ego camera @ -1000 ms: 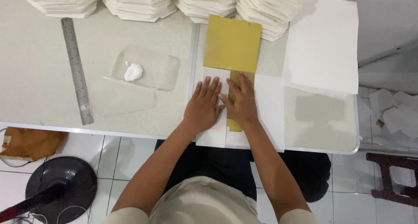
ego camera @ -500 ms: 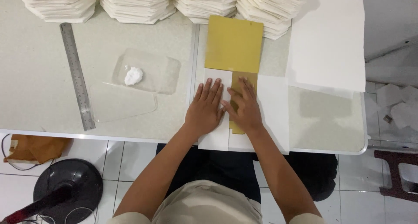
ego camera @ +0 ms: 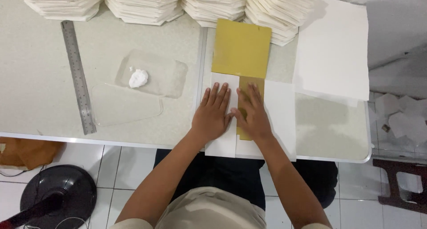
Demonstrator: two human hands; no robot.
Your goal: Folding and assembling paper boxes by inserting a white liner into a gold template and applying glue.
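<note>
Two hands: you are pressing both flat on the work at the near edge of the table (ego camera: 53, 118), side by side and touching at the thumbs.
Left hand (ego camera: 212, 115): you are laying it palm down on the white sheet (ego camera: 280, 118), fingers stretched out and slightly spread, gripping nothing.
Right hand (ego camera: 252, 115): you are resting it palm down on the narrow yellow strip (ego camera: 250, 83), fingers extended and open, holding nothing.
Yellow strip: it is lying lengthwise on the white sheet, its far end meeting the larger yellow card (ego camera: 241, 47), its near end showing below your palm.
Yellow card: it is lying flat just beyond your fingertips, its far edge tucked against the stacks of cream folded paper (ego camera: 147, 4).
Left of you: a clear plastic sheet (ego camera: 151, 73) is carrying a white blob of paste (ego camera: 138, 78), well apart from your hands; a steel ruler (ego camera: 78, 75) is lying farther left.
Right of you: a large white paper (ego camera: 333, 46) is overhanging the table's corner.
</note>
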